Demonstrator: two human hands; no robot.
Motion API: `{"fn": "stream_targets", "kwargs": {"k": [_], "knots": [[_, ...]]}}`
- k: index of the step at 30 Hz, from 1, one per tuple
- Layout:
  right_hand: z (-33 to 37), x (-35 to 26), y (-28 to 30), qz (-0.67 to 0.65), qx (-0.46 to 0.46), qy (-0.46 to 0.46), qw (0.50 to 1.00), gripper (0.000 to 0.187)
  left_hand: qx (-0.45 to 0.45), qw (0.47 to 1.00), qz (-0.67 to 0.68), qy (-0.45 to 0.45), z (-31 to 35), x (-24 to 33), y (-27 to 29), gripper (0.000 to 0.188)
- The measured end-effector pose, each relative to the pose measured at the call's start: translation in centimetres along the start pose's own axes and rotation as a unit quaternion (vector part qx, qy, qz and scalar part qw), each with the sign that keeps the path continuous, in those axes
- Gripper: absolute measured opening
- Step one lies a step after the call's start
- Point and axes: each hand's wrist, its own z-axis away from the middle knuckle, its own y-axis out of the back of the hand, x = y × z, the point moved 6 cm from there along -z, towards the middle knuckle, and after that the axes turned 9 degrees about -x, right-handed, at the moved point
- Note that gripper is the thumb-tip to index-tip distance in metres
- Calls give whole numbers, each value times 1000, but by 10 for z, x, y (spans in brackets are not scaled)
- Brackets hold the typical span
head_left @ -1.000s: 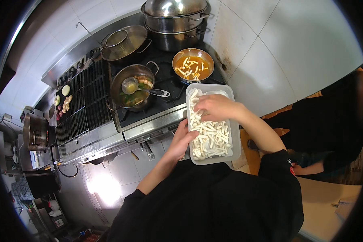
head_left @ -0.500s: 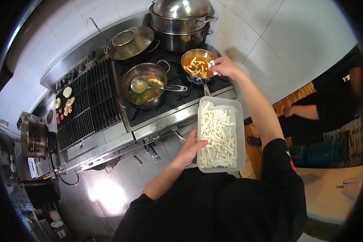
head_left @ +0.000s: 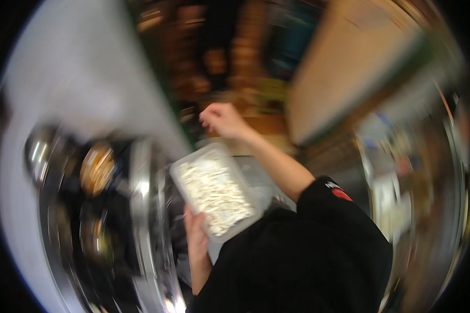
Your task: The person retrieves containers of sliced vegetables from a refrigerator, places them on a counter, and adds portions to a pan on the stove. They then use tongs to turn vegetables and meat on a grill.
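My left hand (head_left: 196, 235) grips the near left side of a translucent plastic container (head_left: 249, 197), its thumb over the rim. Whitish mushroom pieces (head_left: 211, 188) fill much of the container. Beyond the container's far end, my right hand (head_left: 222, 121) is raised with its fingers curled downward. Nothing shows in those fingers, though motion blurs their tips. To the left on the stove stands a pan of orange liquid (head_left: 96, 171), apart from both hands and badly smeared.
A blurred pot (head_left: 100, 242) stands nearer on the stove, and a shiny metal pot (head_left: 40, 156) at the far left. The stove's metal front edge (head_left: 143, 208) runs beside the container. A pale work surface (head_left: 344, 68) lies at the right. A person in dark clothing (head_left: 219, 31) stands ahead.
The view has swung right, so the stove now lies at the left. My right hand has left the pan, and the mushroom pieces it held no longer show. The container stays in my left hand.
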Motion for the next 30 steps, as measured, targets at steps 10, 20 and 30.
{"fn": "stream_targets", "kwargs": {"k": [10, 20, 30], "knots": [[448, 97, 329, 268, 642, -212, 686, 44, -235, 917, -62, 317, -100, -88, -89, 67], [436, 213, 560, -130, 564, -161, 800, 28, -263, 861, -76, 428, -90, -264, -257, 58], [582, 80, 483, -141, 729, 184, 644, 21, -320, 799, -149, 487, -139, -351, -346, 52]]}}
